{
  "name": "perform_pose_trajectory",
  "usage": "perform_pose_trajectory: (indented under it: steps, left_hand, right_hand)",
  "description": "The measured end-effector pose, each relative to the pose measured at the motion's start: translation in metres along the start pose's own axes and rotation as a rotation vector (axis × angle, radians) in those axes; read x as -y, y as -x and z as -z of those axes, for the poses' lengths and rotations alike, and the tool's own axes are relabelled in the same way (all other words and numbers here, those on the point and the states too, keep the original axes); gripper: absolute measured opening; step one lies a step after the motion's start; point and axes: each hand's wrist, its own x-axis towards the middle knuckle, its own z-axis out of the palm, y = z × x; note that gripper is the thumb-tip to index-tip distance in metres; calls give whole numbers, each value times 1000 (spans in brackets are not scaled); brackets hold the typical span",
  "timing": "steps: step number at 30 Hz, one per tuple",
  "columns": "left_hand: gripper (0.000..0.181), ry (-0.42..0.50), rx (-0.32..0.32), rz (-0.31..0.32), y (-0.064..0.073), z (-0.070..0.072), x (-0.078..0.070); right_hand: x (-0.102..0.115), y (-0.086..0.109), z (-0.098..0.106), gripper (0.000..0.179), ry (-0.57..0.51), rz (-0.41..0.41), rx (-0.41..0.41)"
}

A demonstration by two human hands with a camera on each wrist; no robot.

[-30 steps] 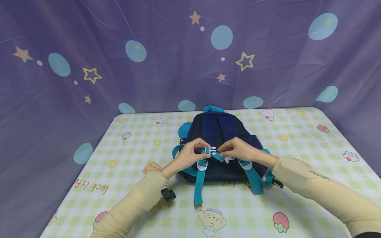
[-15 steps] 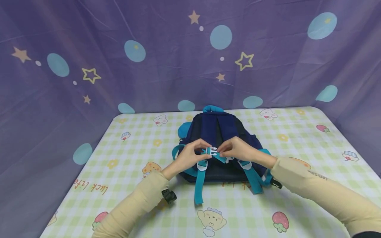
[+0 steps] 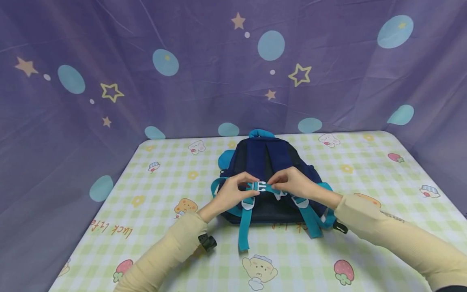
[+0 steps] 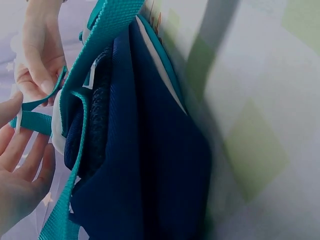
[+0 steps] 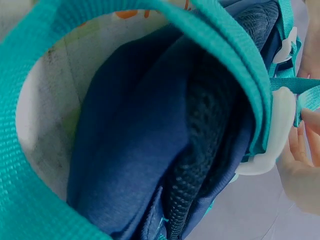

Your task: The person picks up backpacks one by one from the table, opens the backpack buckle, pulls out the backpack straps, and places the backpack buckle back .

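Observation:
A navy backpack (image 3: pixel 264 156) with teal webbing straps lies on the table, its shoulder-strap side up. Over its lower half, my left hand (image 3: pixel 233 190) pinches a white side-release buckle (image 3: pixel 261 186) between thumb and fingers, prongs facing right. My right hand (image 3: pixel 293 182) pinches the teal strap (image 3: pixel 270 188) just right of those prongs. Below the right fingertips hangs another white plastic piece (image 3: pixel 280 195), partly hidden. In the left wrist view the left fingers (image 4: pixel 30 160) hold the buckle edge-on. The right wrist view shows the right fingers (image 5: pixel 300 145) at the webbing.
Two teal strap ends, the left one (image 3: pixel 244 231) and the right one (image 3: pixel 313 223), hang from white adjusters onto the checked tablecloth (image 3: pixel 175 259). A teal loop arches close to the right wrist camera. Behind the table hangs a purple curtain (image 3: pixel 204 97).
The buckle has shifted slightly right in my left hand. The strap between the hands, which sloped down before, now runs nearly level, and the right fingers have risen a little.

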Motion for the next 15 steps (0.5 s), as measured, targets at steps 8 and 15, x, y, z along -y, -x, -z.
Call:
perform_pose_trajectory:
  steps: [8,15]
  left_hand:
    - [24,-12,-14,-12,1,0,0]
    - [24,-29,-16,-42,2,0,0]
  right_hand:
    - [1,0,-1,16,-19,-19,-16]
    - [4,-1,-3,16,-28,-22,-21]
